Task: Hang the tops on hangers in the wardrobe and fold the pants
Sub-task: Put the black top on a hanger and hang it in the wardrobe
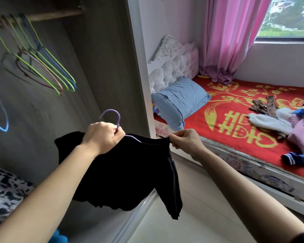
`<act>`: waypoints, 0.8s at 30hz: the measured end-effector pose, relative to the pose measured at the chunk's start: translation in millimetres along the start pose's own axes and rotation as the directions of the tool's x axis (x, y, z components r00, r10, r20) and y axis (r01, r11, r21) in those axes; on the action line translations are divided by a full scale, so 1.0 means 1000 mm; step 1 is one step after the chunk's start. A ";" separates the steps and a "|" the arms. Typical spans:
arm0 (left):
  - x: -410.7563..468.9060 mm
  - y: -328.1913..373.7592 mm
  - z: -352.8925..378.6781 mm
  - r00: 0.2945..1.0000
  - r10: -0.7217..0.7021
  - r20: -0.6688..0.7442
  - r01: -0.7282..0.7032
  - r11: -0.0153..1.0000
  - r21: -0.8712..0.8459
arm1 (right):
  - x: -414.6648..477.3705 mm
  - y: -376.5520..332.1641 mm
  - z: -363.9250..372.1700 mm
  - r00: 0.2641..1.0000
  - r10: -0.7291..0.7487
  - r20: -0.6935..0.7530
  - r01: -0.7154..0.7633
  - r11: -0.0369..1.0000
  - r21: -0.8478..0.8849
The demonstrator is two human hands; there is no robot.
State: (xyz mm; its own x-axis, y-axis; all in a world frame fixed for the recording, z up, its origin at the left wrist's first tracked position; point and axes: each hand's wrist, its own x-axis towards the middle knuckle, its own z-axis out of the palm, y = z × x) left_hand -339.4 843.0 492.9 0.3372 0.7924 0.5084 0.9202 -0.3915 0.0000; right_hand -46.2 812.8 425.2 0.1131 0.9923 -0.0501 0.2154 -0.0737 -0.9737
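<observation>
A: Both your hands are on the job. Your left hand (102, 135) is closed in a fist round the neck of the purple hanger (119, 120), just below its hook, which stands free above your knuckles.

B: And your right hand (184, 142) pinches the shoulder edge of the black top (126, 172) between thumb and fingertips, with the other fingers curled in.

A: You hold the top in the air at the open wardrobe (104, 67), draped from the hanger, one sleeve hanging down on the right.

B: It is well below the rail (56, 15), where your empty hangers (51, 67) hang in a bunch at the left.

A: To your right, the pile of clothes (298, 125) lies on the red cover of the bed (200, 123).
</observation>
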 end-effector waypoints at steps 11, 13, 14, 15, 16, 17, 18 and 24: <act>0.001 0.027 0.002 0.884 -0.122 0.452 0.423 0.622 -0.660 | 0.002 -0.028 0.040 0.989 -0.142 0.036 0.145 0.982 -0.124; -0.002 0.033 0.002 0.882 -0.130 0.453 0.437 0.590 -0.679 | -0.004 -0.037 0.051 0.980 -0.197 0.017 0.197 0.973 -0.123; -0.004 0.036 0.004 0.878 -0.135 0.460 0.452 0.549 -0.703 | -0.007 -0.040 0.057 0.975 -0.220 0.022 0.221 0.969 -0.115; -0.006 0.039 0.005 0.873 -0.142 0.466 0.470 0.495 -0.731 | -0.010 -0.043 0.060 0.970 -0.240 0.032 0.242 0.964 -0.113; -0.009 0.042 0.007 0.872 -0.156 0.465 0.482 0.440 -0.757 | -0.012 -0.045 0.061 0.966 -0.256 0.045 0.259 0.958 -0.118; -0.011 0.042 0.007 0.872 -0.178 0.455 0.487 0.394 -0.780 | -0.013 -0.046 0.059 0.963 -0.265 0.055 0.270 0.954 -0.130; -0.012 0.041 0.008 0.875 -0.203 0.439 0.484 0.362 -0.797 | -0.012 -0.047 0.055 0.961 -0.269 0.059 0.275 0.950 -0.147; -0.011 0.035 0.006 0.897 -0.217 0.385 0.438 0.322 -0.839 | -0.007 -0.054 0.026 0.950 -0.281 0.135 0.310 0.892 -0.329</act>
State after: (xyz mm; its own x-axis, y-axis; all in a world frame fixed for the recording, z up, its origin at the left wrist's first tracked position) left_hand -310.0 823.8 482.0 0.1796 0.9758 0.1245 0.2768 -0.1716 0.9455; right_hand -83.7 812.5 472.0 -0.0840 0.9770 0.1960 0.5468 0.2096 -0.8106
